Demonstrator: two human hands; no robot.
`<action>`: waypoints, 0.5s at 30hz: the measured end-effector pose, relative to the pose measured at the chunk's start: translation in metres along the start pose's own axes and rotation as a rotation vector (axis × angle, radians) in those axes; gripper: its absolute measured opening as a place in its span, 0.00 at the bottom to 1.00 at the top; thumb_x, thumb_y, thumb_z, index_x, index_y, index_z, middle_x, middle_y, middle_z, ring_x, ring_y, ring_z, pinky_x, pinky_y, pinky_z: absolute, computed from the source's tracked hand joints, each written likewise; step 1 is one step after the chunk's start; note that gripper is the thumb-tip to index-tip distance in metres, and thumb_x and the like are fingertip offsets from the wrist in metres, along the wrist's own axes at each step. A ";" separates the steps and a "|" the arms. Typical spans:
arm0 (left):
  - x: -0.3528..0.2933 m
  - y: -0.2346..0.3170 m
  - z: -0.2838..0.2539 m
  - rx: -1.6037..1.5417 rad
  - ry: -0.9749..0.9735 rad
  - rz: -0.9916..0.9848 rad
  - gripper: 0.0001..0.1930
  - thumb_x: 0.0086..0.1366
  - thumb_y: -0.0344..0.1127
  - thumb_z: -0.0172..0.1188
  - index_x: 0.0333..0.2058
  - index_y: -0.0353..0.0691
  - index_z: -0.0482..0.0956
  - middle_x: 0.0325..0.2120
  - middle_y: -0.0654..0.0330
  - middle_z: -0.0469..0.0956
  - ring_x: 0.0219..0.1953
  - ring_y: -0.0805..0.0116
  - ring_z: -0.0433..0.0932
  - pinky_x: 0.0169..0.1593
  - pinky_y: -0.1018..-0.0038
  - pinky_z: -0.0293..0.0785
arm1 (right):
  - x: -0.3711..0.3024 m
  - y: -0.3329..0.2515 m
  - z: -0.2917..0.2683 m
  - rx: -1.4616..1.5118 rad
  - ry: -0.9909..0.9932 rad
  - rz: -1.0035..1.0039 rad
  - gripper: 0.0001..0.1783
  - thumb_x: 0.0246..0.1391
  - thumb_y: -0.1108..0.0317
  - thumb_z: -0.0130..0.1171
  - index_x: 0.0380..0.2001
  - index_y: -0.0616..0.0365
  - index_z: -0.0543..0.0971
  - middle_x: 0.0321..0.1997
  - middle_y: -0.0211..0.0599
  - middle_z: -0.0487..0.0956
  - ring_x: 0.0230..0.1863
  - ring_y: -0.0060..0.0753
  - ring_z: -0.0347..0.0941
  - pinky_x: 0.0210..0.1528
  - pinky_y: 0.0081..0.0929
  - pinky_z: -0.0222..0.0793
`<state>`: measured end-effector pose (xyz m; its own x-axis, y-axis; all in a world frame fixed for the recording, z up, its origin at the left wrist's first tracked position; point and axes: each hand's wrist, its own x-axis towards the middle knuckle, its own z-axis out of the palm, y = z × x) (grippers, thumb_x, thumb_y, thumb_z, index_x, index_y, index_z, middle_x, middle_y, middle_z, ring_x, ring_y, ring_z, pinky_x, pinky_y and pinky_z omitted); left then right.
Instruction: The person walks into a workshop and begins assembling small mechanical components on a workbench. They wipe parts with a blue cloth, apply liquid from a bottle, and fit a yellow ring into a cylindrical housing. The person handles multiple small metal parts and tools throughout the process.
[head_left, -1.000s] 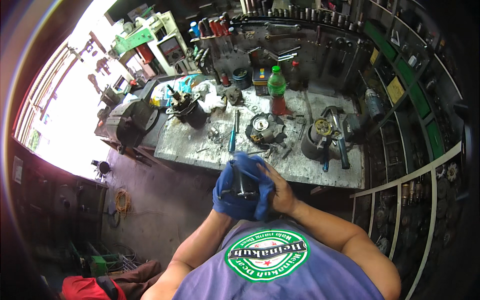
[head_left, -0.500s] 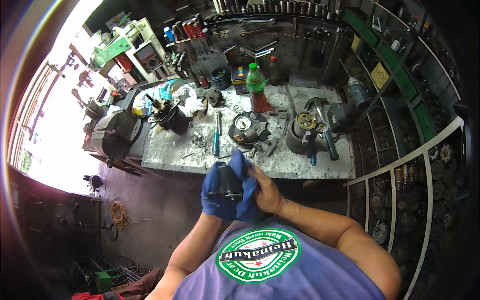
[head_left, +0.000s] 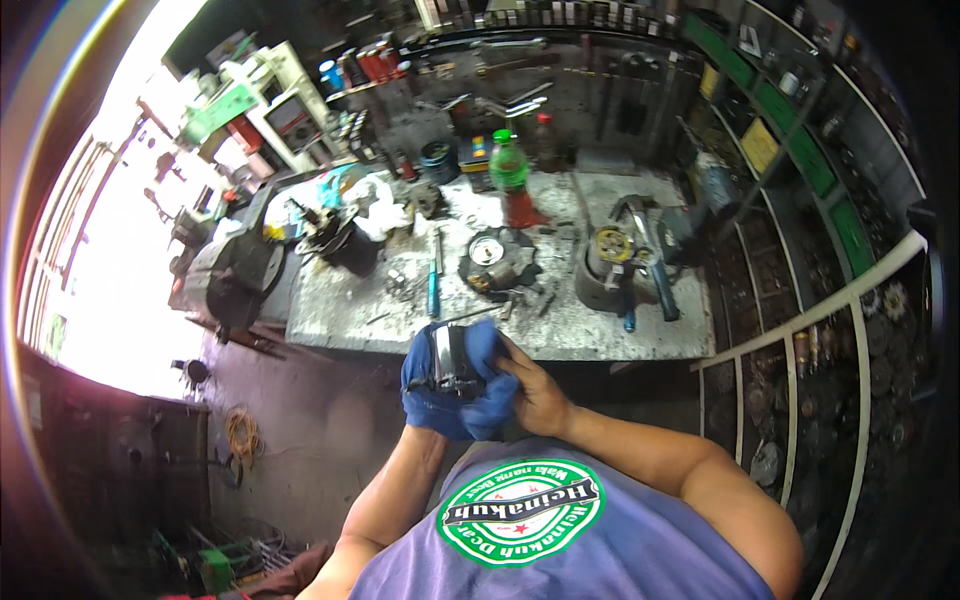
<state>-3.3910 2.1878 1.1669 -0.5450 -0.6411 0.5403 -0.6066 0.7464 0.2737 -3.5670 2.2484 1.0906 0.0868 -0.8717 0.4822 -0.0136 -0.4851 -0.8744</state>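
A black cylindrical part (head_left: 452,357), with a glossy curved side like a small motor housing, is held in front of my belly, just short of the bench edge. A blue cloth (head_left: 425,405) wraps around its left side, bottom and right side. My left hand (head_left: 427,434) supports the part from the left through the cloth; its fingers are hidden under the fabric. My right hand (head_left: 541,396) is closed on the cloth at the right side of the part, its fingers bent and partly covered. The cloth edge near the right fingers is blurred.
On the metal-topped workbench (head_left: 380,322) lie a blue-handled screwdriver (head_left: 433,285), a hammer (head_left: 660,285), a cylindrical housing (head_left: 598,285), a dismantled round part (head_left: 487,250) and a green-capped bottle (head_left: 509,170). A bench vise (head_left: 225,275) stands left. Shelves (head_left: 790,400) of parts line the right.
The raised cloth peak above the part has come down and the right hand has shifted slightly lower. More of the part's shiny side shows. The view has shifted slightly.
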 end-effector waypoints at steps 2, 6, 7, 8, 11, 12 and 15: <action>-0.002 -0.004 -0.004 0.189 -0.193 -0.151 0.10 0.62 0.43 0.66 0.35 0.45 0.80 0.34 0.53 0.82 0.42 0.46 0.80 0.43 0.51 0.74 | -0.013 0.003 -0.006 0.484 0.002 0.369 0.32 0.68 0.74 0.63 0.74 0.64 0.73 0.80 0.55 0.68 0.76 0.46 0.72 0.82 0.41 0.61; -0.010 0.006 0.007 -0.384 -0.154 -0.398 0.18 0.65 0.51 0.67 0.46 0.47 0.82 0.46 0.57 0.85 0.53 0.54 0.82 0.57 0.58 0.76 | 0.012 -0.001 -0.011 0.262 0.011 0.444 0.45 0.54 0.66 0.79 0.74 0.57 0.72 0.77 0.55 0.71 0.77 0.55 0.70 0.81 0.46 0.64; -0.011 0.009 0.008 -0.085 -0.112 -0.210 0.21 0.64 0.53 0.68 0.51 0.48 0.82 0.49 0.56 0.84 0.55 0.53 0.82 0.59 0.58 0.76 | 0.022 -0.005 -0.010 -0.015 -0.016 0.350 0.48 0.50 0.65 0.82 0.74 0.56 0.72 0.77 0.56 0.71 0.77 0.60 0.70 0.80 0.47 0.65; -0.007 0.013 0.012 0.195 -0.142 -0.050 0.25 0.64 0.54 0.68 0.55 0.48 0.82 0.52 0.56 0.84 0.57 0.53 0.82 0.61 0.58 0.76 | 0.028 -0.010 -0.010 -0.459 -0.100 0.012 0.49 0.49 0.66 0.82 0.74 0.57 0.71 0.76 0.58 0.71 0.75 0.63 0.70 0.79 0.48 0.66; -0.004 0.026 0.004 0.149 -0.093 0.011 0.31 0.63 0.54 0.67 0.63 0.49 0.78 0.61 0.51 0.81 0.60 0.52 0.82 0.59 0.53 0.75 | 0.043 -0.015 -0.011 -0.399 -0.036 -0.028 0.36 0.51 0.72 0.78 0.65 0.60 0.80 0.66 0.60 0.79 0.66 0.66 0.78 0.70 0.48 0.75; -0.002 0.030 0.000 0.171 -0.091 -0.046 0.30 0.63 0.53 0.67 0.62 0.49 0.79 0.61 0.50 0.81 0.61 0.52 0.82 0.59 0.52 0.75 | 0.043 -0.015 -0.013 -0.401 -0.024 -0.075 0.33 0.51 0.73 0.77 0.62 0.60 0.82 0.63 0.59 0.82 0.64 0.65 0.80 0.68 0.48 0.77; 0.001 0.033 -0.006 -0.046 -0.304 -0.266 0.18 0.63 0.55 0.67 0.46 0.53 0.84 0.54 0.58 0.85 0.54 0.53 0.82 0.58 0.49 0.73 | 0.040 -0.008 -0.018 0.024 0.252 0.184 0.22 0.61 0.71 0.70 0.58 0.62 0.84 0.53 0.51 0.87 0.56 0.52 0.85 0.59 0.42 0.82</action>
<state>-3.4086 2.2126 1.1814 -0.5230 -0.8315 0.1873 -0.7269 0.5499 0.4115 -3.5810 2.2161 1.1181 -0.1644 -0.9360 0.3113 0.0172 -0.3183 -0.9478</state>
